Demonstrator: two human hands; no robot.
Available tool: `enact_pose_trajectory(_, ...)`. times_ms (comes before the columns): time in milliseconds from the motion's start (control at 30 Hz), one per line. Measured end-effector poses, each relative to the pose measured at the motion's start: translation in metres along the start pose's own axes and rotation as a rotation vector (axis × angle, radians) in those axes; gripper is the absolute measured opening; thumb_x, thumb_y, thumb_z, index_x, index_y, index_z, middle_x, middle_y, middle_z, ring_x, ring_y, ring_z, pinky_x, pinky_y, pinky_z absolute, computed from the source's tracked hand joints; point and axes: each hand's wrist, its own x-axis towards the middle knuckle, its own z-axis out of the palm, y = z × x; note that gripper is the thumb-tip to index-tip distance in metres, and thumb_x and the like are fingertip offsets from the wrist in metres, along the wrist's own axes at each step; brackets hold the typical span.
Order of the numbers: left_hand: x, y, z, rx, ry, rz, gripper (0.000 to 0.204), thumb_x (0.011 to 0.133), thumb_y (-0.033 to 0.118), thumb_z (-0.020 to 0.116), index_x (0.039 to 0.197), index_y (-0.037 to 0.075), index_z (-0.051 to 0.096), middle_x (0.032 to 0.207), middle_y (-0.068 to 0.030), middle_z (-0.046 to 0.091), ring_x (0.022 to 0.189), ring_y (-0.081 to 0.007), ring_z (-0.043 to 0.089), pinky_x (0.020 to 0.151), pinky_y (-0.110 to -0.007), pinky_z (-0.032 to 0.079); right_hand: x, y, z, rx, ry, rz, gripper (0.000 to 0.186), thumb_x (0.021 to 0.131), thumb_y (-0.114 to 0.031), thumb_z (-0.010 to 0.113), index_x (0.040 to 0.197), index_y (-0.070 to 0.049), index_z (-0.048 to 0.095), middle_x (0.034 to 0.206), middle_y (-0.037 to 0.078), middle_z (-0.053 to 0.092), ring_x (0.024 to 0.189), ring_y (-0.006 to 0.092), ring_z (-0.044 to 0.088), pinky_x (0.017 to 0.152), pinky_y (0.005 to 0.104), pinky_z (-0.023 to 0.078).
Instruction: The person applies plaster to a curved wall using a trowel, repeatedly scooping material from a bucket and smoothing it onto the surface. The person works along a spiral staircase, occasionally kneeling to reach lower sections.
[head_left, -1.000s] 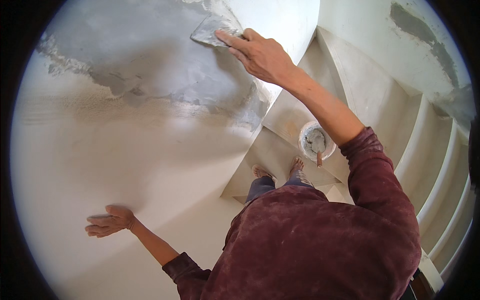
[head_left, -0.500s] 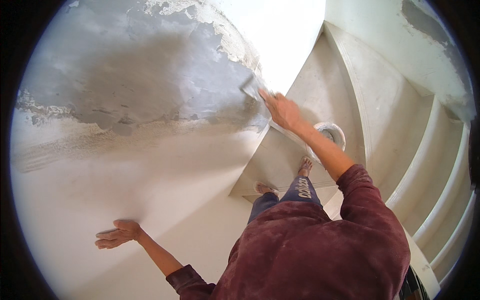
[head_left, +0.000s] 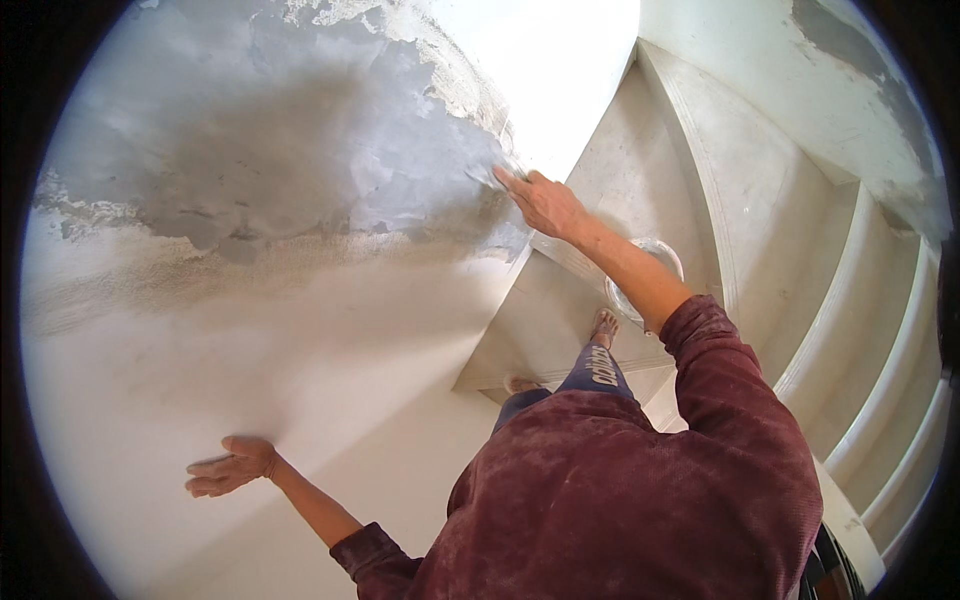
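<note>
Open wall [head_left: 330, 340] separates the hands [head_left: 235, 467], the right [head_left: 548, 205] near its edge [head_left: 495, 315].

The place was an indoor stairwell [head_left: 635, 140] with unfinished walls. Pale winding steps [head_left: 800, 270] curved down the right of the frame; a ragged grey patch [head_left: 270, 150] spread over the white wall [head_left: 330, 340] at upper left, a smaller grey streak [head_left: 855, 42] showed at upper right, and a bucket [head_left: 667, 256] stood right of centre. Home or otherwise, one could not tell.
</note>
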Motion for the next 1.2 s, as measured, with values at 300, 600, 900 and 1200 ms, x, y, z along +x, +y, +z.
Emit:
enact_pose_trajectory(300,-0.001,-0.006,0.0,-0.015,-0.019,-0.026,0.075,0.086,0.033,0.046,0.151,0.005,0.022,0.16,-0.0137,0.006,0.145,-0.0384,0.007,0.111,-0.055,0.013,0.022,-0.121,-0.144,0.073,0.404,-0.234,0.045,0.097,-0.025,0.05,0.141,-0.025,0.043,0.086,0.016,0.056,0.064,0.0286,0.059,0.057,0.0381,0.05)
enact_pose_trajectory(600,0.001,-0.009,0.001,-0.105,-0.024,-0.009,0.077,0.084,0.031,0.046,0.152,0.007,0.019,0.16,-0.012,0.005,0.146,-0.0364,0.005,0.11,-0.053,0.013,-0.001,-0.102,-0.026,0.048,0.241,-0.156,0.052,0.094,-0.015,0.052,0.145,-0.023,0.039,0.078,0.013,0.049,0.053,0.0286,0.052,0.049,0.039,0.048)
enact_pose_trajectory(900,0.0,0.002,-0.004,-0.082,-0.034,-0.058,0.076,0.086,0.035,0.048,0.152,0.008,0.022,0.161,-0.0109,0.006,0.147,-0.0356,0.003,0.113,-0.055,0.006,-0.054,-0.078,0.035,0.164,0.029,0.008,0.05,0.097,-0.022,0.047,0.146,-0.022,0.037,0.087,0.018,0.056,0.069,0.0351,0.059,0.062,0.0437,0.049)
enact_pose_trajectory(1200,0.002,-0.002,-0.013,-0.152,0.023,-0.069,0.075,0.091,0.06,0.045,0.147,0.011,0.036,0.16,-0.0102,0.013,0.148,-0.0324,0.006,0.114,-0.056,0.002,0.006,-0.191,-0.106,0.008,0.364,-0.277,0.051,0.098,-0.025,0.05,0.147,-0.022,0.036,0.082,0.013,0.051,0.06,0.0282,0.052,0.057,0.038,0.048)
